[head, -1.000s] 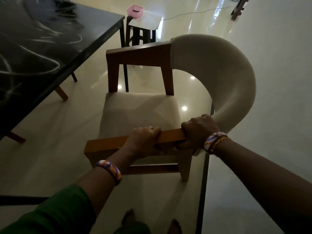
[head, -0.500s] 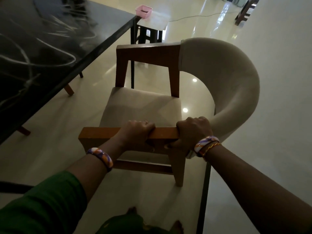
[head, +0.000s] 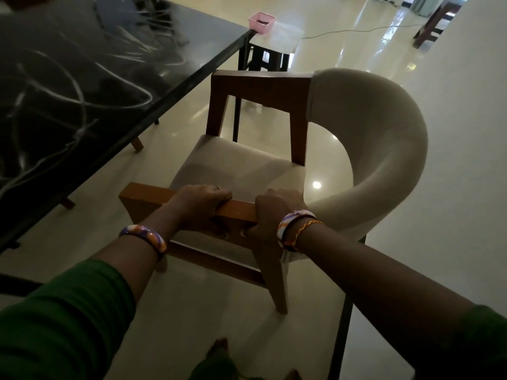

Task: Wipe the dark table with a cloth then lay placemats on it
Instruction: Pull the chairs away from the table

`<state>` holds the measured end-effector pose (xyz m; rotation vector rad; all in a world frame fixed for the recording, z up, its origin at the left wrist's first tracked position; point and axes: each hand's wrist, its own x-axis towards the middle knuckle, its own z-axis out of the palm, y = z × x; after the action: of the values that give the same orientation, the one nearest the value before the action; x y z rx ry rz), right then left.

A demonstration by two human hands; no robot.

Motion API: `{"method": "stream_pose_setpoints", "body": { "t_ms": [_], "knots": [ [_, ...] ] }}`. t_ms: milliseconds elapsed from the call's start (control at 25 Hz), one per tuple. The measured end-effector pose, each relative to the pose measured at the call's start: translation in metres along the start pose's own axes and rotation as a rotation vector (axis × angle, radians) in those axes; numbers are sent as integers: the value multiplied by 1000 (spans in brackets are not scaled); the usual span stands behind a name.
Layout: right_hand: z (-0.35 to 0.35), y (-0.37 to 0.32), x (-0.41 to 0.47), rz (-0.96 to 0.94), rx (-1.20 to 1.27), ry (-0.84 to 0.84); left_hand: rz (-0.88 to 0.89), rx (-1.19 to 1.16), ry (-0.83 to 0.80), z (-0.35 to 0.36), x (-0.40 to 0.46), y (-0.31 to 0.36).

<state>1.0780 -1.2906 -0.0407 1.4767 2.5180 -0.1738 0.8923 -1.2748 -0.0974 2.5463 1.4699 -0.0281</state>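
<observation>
- The dark bench [head: 82, 86] fills the far left, its top streaked with pale swirls.
- Left hand [head: 201, 205] grips the near wooden arm of the chair [head: 241, 171], fingers curled over it.
- Right hand [head: 274, 212] grips the same arm, fingers wrapped round.
- A pink tub [head: 262, 21] sits on a stool [head: 277, 42] far back.

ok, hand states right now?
Left hand: closed, gripping the chair's wooden armrest.
Right hand: closed, gripping the same armrest.
</observation>
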Motion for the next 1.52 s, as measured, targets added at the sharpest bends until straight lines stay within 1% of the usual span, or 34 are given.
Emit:
{"method": "stream_pose_setpoints", "body": {
  "t_ms": [200, 280, 440, 560, 640, 720, 800, 840, 1040, 1240, 1320, 1400, 1480, 1520],
  "knots": [
    [-3, -6, 5, -33, 54, -51, 117, 58, 62, 2, 2, -12],
    [-6, -7, 9, -28, 56, -56, 136, 68, 38, 1, -1, -16],
    [-11, -24, 21, -30, 66, -29, 20, 27, 11, -9, -8, -34],
    [-16, -37, 36, -41, 86, -21, -75, 28, -102, -19, -11, -48],
    [-16, -46, 49, -44, 108, -20, -145, 30, -148, -24, -14, -60],
    [-15, -55, 61, -49, 117, -16, -277, 6, -189, -31, -19, -73],
    [-17, -62, 73, -53, 116, 1, -428, -102, -227, -41, -22, -85],
    [-17, -65, 78, -52, 115, 12, -459, -143, -234, -44, -21, -91],
    [-13, -68, 89, -63, 75, 7, -508, -228, -244, -45, -16, -107],
    [-13, -66, 90, -74, 99, -31, -599, -362, -174, -34, -22, -112],
    [-10, -66, 87, -92, 96, -30, -596, -311, -148, -31, -24, -103],
    [-9, -64, 87, -116, 117, -60, -583, -209, -117, -32, -26, -88],
    [-16, -61, 86, -175, 198, -135, -596, -176, -114, -36, -28, -70],
    [-23, -57, 81, -203, 267, -169, -598, -205, -134, -40, -27, -57]
  ]
}}
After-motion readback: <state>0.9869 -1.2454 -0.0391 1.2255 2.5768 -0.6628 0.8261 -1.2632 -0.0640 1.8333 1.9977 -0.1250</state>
